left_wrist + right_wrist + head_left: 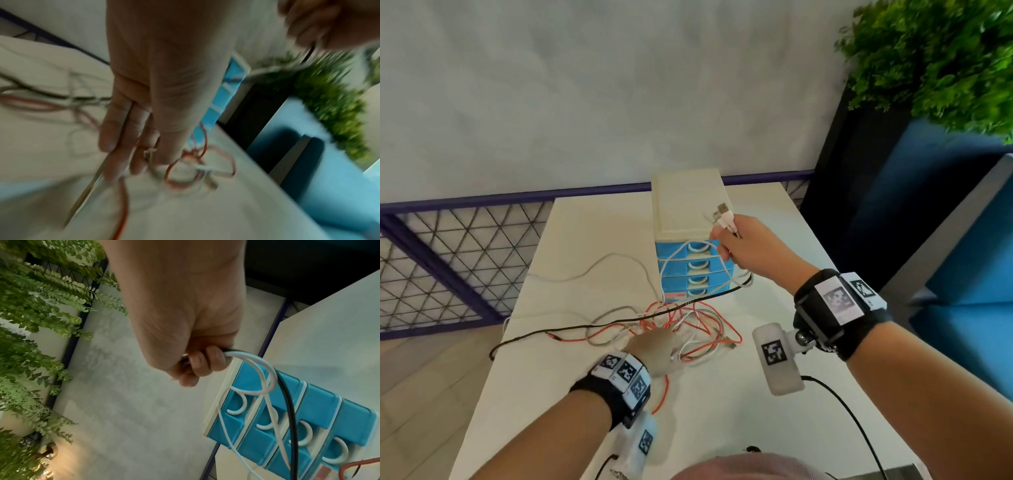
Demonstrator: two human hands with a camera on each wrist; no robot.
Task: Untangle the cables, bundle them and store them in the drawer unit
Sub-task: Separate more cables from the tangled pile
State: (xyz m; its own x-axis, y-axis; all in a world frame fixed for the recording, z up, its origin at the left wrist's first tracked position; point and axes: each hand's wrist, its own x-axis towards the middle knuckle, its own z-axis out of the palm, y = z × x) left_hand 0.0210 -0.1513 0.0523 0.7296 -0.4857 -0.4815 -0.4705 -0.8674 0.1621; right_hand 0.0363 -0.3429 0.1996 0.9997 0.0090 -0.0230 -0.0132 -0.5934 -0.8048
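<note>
A tangle of red, white, grey and black cables [688,325] lies on the white table [739,411], in front of the drawer unit [688,205], which has a cream top and blue drawers. My left hand [671,339] lies flat on the tangle with straight fingers [115,138], red loops [185,170] beside them. My right hand [722,240] is raised in front of the top drawer and grips several cable ends, their USB plugs [722,214] sticking out above the fist. In the right wrist view the fist [197,368] holds white and black cables [267,374] that hang down over the drawers [287,418].
A black cable [527,337] trails to the table's left edge and a grey one [602,263] loops left of the unit. A leafy plant [945,61] and blue seating [962,240] stand to the right. A purple mesh railing [448,257] runs behind.
</note>
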